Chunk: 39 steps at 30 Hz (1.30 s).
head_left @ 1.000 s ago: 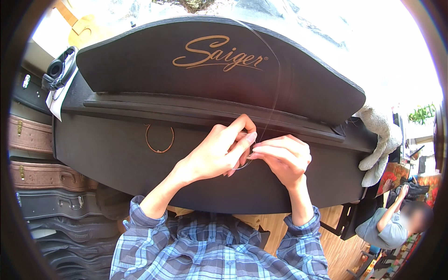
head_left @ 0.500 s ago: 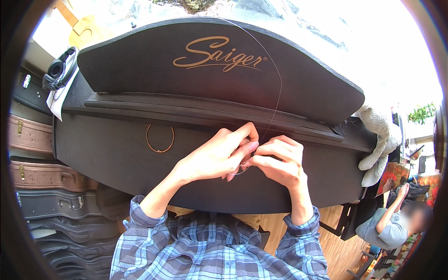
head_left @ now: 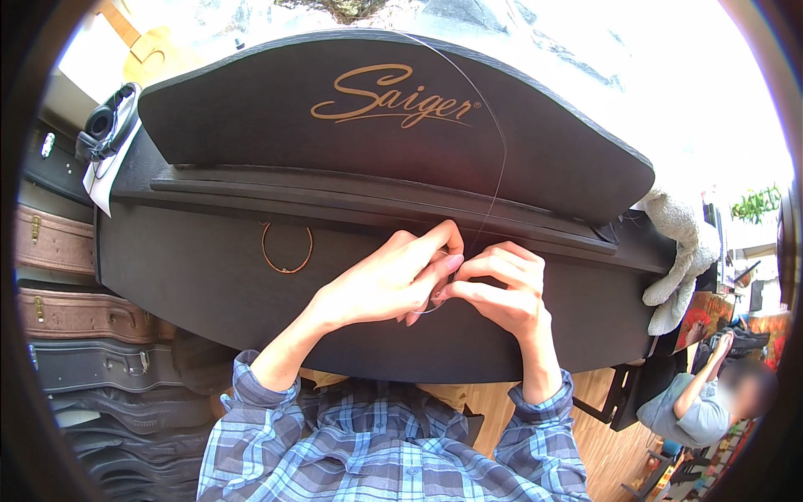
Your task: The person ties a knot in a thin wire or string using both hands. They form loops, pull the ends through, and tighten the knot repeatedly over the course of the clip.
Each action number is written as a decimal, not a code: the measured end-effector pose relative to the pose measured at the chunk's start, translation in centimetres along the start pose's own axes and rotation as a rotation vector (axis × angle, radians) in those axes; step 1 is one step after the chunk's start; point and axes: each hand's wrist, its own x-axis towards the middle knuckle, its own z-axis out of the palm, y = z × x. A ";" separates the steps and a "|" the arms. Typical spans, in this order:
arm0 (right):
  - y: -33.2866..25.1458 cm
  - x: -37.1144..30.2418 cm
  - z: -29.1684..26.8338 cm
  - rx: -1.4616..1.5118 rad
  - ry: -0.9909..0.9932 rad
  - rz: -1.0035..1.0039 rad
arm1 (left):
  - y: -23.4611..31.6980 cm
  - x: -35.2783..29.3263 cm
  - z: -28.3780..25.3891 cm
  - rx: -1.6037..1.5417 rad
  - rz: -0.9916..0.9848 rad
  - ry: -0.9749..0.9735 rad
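From where I stand, both of the person's bare hands meet over a black table with a curved front edge (head_left: 209, 289), and a thin, pale, glinting string (head_left: 505, 155) is caught between them. The left hand (head_left: 376, 280) is bent inward, its thumb and forefinger closed together on the string, the other fingers curled beneath. A small loop of the string shows just below those fingers, running toward the right hand. The right hand (head_left: 506, 289) has its thumb and forefinger pinched at that loop, with its remaining fingers folded loosely above. The two sets of fingertips sit side by side; whether they touch, I cannot tell, and the exact point of each grip is hidden by the knuckles. Above the hands, a free length of string rises from the gap between them and bows to the right across a tall black board with gold script (head_left: 251, 109), then curves left to its top edge.

Well apart from the fingers, on the left part of the table, lies a copper-coloured ring of coiled wire (head_left: 286, 271). A grey, fluffy cloth (head_left: 669, 305) drapes over the table's right end.
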 end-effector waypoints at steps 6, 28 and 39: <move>0.0 0.3 -0.7 -0.073 -0.017 -0.023 | 0.0 0.0 0.0 -0.025 -0.031 -0.022; -0.2 0.3 -0.4 -0.073 0.083 0.038 | -1.1 0.1 0.1 -0.220 0.143 0.222; -0.5 0.5 -0.2 -0.044 0.148 0.155 | -1.3 0.1 0.5 -0.161 0.206 0.292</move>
